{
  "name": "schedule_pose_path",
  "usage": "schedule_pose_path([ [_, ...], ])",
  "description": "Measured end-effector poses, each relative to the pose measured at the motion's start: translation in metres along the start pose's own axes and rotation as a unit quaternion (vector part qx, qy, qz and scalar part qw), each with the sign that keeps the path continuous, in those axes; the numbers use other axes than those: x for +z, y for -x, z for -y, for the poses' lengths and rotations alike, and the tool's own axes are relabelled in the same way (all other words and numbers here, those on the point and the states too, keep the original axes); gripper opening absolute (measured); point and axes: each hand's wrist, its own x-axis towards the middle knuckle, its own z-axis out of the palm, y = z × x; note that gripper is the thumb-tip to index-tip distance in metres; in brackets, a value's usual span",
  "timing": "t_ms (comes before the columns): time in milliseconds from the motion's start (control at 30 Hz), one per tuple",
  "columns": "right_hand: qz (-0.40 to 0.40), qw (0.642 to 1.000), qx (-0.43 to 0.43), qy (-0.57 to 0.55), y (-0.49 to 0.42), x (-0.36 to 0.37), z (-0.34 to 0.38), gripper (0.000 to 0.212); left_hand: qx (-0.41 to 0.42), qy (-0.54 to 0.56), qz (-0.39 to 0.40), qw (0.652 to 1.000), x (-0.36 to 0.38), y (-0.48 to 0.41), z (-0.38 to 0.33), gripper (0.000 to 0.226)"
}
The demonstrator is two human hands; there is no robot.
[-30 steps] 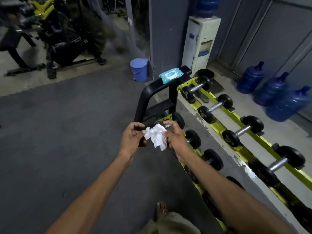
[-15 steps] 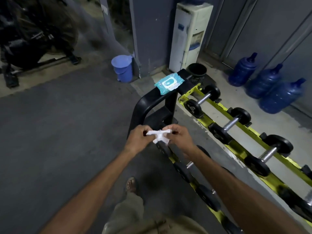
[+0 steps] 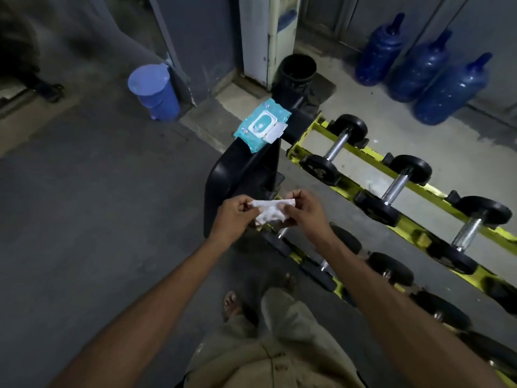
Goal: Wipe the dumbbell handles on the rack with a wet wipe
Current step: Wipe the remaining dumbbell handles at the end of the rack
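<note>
Thin white wet wipe (image 3: 272, 212) pulled flat between both hands, dead centre of frame

Left hand (image 3: 235, 212) and right hand (image 3: 306, 215) each pinch one end. It's limp, light and damp, so I'd bunch it in a palm before wrapping the chrome dumbbell handles (image 3: 337, 144) on the yellow rack (image 3: 373, 156) at right. The teal wipe pack (image 3: 261, 124) sits above.
</note>
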Motion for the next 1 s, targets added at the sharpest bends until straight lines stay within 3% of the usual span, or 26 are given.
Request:
schedule_pose_path([
  [100,-0.032,0.998,0.016,0.041,-0.024,-0.013,-0.015,0.013,-0.058,0.059,0.004,0.997,0.014,-0.020,-0.005,0.010],
  [333,-0.083,0.980,-0.020,0.178,-0.065,-0.016,-0.059,0.018,-0.097,0.018,0.003,0.995,0.065,-0.063,0.013,0.012],
  [433,-0.060,0.987,0.003,0.151,-0.080,-0.012,-0.082,0.005,-0.088,-0.012,0.026,0.996,0.086,-0.079,0.030,0.009],
  [600,-0.053,0.995,0.079,0.030,-0.097,-0.012,-0.141,0.012,-0.088,-0.007,0.103,0.991,0.110,-0.106,0.077,0.032],
  [767,-0.037,0.992,0.121,-0.001,-0.119,-0.010,-0.217,0.026,-0.124,0.017,0.162,0.979,0.125,-0.129,0.122,0.044],
  [900,-0.058,0.988,0.110,0.090,-0.139,-0.015,-0.262,0.014,-0.043,-0.130,0.172,0.976,0.127,-0.144,0.161,0.031],
  [1000,-0.101,0.950,0.009,0.296,-0.161,-0.027,-0.275,0.020,0.055,-0.317,0.254,0.912,0.126,-0.150,0.191,0.043],
])
